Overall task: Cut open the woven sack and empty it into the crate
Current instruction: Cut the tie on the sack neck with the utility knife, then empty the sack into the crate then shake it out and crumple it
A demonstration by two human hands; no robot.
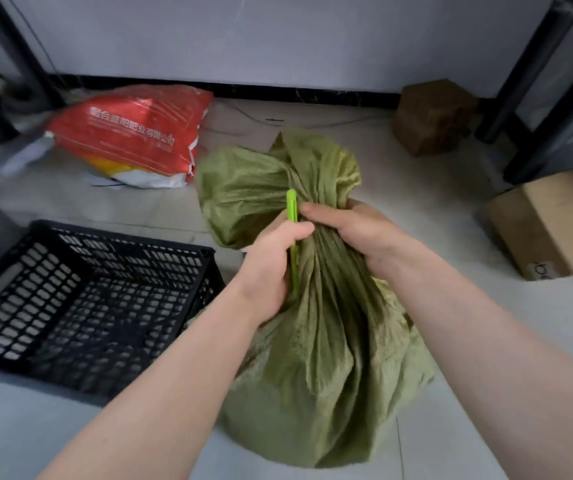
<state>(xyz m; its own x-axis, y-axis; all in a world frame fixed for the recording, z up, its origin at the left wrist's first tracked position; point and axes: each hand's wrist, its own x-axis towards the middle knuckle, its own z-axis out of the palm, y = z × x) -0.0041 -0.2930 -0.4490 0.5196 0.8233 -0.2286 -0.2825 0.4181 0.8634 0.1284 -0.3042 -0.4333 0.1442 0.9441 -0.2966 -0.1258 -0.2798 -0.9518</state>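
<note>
An olive-green woven sack (326, 358) stands on the pale floor in the middle, its neck bunched together and its loose top flopping away from me. My right hand (351, 230) squeezes the gathered neck from the right. My left hand (271, 265) is closed around a bright green cutter (291, 206), whose tip sticks up against the left side of the neck. Its blade is hidden from me. A black perforated plastic crate (81, 299) sits on the floor to the left of the sack, with nothing visible inside.
A red and white printed bag (132, 133) lies behind the crate near the wall. A brown wrapped block (430, 116) sits at the back right and a cardboard box (551, 223) at the right. Dark shelf posts (534, 77) rise on both sides.
</note>
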